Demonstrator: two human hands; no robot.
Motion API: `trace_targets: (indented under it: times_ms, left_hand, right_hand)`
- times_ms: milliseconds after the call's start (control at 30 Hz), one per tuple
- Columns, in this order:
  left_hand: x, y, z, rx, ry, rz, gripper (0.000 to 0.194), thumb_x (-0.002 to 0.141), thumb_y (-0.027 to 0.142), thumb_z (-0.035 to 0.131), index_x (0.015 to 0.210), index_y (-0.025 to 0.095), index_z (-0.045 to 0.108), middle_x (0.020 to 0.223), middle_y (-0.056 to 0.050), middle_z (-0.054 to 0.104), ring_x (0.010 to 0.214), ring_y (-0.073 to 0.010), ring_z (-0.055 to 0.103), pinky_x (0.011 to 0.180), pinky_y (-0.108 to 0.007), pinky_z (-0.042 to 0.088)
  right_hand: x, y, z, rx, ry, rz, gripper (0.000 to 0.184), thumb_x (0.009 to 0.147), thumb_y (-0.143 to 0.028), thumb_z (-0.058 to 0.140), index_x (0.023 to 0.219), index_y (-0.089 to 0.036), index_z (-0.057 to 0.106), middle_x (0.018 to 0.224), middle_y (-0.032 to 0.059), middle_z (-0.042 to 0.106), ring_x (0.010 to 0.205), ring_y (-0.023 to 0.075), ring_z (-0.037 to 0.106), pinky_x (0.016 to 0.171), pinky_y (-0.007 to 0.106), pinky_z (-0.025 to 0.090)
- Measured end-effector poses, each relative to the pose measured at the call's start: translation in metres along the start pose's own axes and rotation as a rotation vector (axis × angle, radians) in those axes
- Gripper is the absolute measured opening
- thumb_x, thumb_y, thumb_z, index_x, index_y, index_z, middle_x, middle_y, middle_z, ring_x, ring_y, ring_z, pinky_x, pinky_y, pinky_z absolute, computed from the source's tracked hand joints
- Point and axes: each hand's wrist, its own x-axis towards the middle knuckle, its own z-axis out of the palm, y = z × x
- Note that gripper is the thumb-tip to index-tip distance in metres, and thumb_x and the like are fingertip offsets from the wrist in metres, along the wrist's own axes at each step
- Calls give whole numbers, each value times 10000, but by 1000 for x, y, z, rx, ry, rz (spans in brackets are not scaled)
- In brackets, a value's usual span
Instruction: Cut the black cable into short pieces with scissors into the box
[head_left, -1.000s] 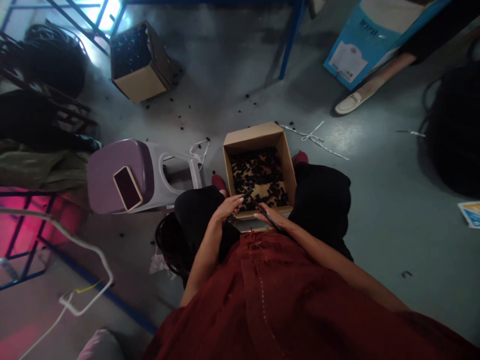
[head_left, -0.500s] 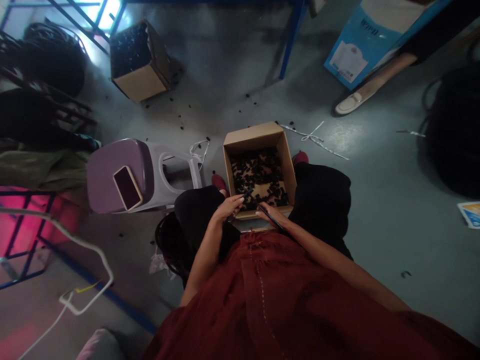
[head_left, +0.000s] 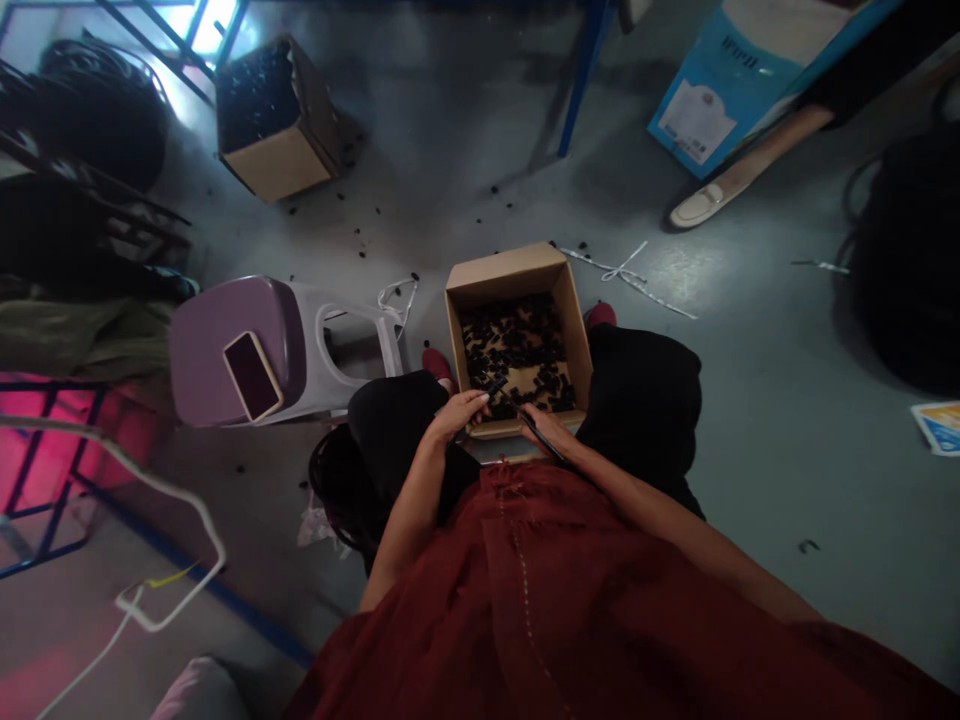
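Note:
My left hand (head_left: pixel 459 412) is closed in a pinch on a small black piece (head_left: pixel 496 385), which sticks out past the fingertips. Just to the right, my right hand (head_left: pixel 546 430) grips a slim dark tool (head_left: pixel 553 452); its handle runs back along the palm, its tip points toward the black piece, and its exact kind is too small to make out. Both hands hover over the near edge of an open cardboard box (head_left: pixel 511 266) between my knees. Many small black pieces (head_left: pixel 517 330) lie scattered on the bottom of that box.
A purple-topped stool (head_left: pixel 217 320) lies left with a phone (head_left: pixel 253 376) on it. Beyond stands another carton (head_left: pixel 277 165) filled with dark pieces. A blue box (head_left: pixel 701 110) and another person's shoe (head_left: pixel 699 206) are far right. White ties (head_left: pixel 621 272) and black bits litter the floor.
My right hand and its tool have shifted very slightly, and the tool's tip has drawn back a little from the black piece. My left hand stays almost still.

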Motion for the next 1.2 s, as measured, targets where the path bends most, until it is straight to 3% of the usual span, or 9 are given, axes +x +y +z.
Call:
trace_targets:
  times_ms: [167,667,1200]
  left_hand:
    - [-1,-1,-1,15,-18,-20,377,774,494,478,755,123,538,654,10,530,480,-43,446,455,-164,356]
    - [2,-3,1,23,24,-29,312,781,435,478,767,128,533,616,26,518,429,-25,393,414,-148,306]
    - [1,-1,4,42,54,-44,286,759,401,496,792,120,540,632,19,524,439,-30,399,421,-155,290]
  right_hand:
    - [-1,0,0,-46,21,-11,259,738,-198,453,988,-195,519,777,32,603,677,150,530,589,211,317]
    - [2,9,6,-41,65,-45,167,748,-227,458,895,-197,534,724,22,598,651,141,532,591,207,329]
    - [4,9,1,14,127,112,145,763,-269,489,873,-200,554,757,26,622,678,151,559,617,214,353]
